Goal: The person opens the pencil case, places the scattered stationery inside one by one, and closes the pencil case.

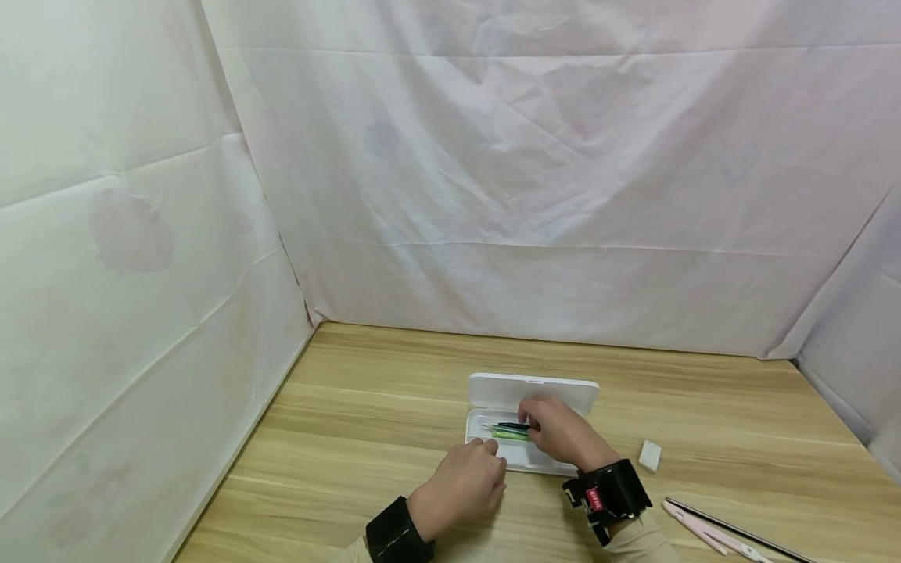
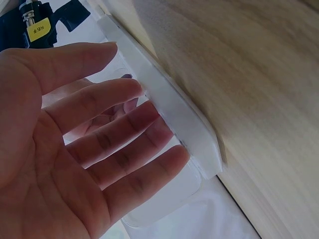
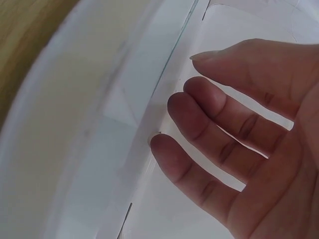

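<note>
A white pencil case lies on the table with its lid raised at the back. Inside it, toward the left, are a black pen and a green pen; their right ends are hidden behind my right hand. That hand reaches into the case with bent fingers, and the right wrist view shows nothing between thumb and fingers. My left hand is at the case's front left edge. In the left wrist view its fingers are spread and relaxed, their tips at the white rim.
A white eraser sits to the right of the case. Nearer the front right lie a pair of pink compasses and a thin dark rod. White cloth walls enclose the wooden table at the back and sides.
</note>
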Motion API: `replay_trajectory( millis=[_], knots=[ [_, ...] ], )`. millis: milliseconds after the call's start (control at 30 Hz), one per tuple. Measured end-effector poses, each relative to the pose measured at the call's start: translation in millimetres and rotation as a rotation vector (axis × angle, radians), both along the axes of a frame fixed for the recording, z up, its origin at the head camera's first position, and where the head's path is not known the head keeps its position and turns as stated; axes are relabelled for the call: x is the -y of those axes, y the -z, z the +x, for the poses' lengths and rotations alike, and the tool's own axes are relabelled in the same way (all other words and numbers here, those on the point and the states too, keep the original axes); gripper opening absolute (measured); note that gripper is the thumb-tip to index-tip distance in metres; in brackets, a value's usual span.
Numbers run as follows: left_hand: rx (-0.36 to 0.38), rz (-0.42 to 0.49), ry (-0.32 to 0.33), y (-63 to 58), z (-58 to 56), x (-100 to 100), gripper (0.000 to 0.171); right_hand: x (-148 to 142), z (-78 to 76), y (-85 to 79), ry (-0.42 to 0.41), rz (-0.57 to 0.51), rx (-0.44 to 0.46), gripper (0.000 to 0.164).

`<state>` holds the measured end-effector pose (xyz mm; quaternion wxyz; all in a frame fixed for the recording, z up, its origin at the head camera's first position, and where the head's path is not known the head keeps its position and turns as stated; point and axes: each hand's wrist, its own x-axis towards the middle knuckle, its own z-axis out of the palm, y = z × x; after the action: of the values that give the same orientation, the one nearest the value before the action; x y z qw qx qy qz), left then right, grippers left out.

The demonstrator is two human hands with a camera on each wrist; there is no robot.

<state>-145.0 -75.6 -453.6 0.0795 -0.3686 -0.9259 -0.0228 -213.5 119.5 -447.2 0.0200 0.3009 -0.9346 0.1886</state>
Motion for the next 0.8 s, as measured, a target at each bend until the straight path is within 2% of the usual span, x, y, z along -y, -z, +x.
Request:
replay_trajectory(
  millis=[300, 533, 800],
  knots=[
    [0.017, -0.004, -0.009, 2.1, -1.2, 0.4, 0.015, 0.0, 1.2, -1.3, 0.000, 0.003, 0.011, 0.018],
    [-0.001, -0.010, -0.008, 2.8, -1.8, -0.9, 0.016, -1.8, 1.5, -2.1, 0.007, 0.007, 0.009, 0.016],
    [0.034, -0.011, 0.001, 2.7, -1.5, -0.4, 0.016, -1.1, 3.9, -4.5, 0.031, 0.007, 0.048, 0.016]
  ],
)
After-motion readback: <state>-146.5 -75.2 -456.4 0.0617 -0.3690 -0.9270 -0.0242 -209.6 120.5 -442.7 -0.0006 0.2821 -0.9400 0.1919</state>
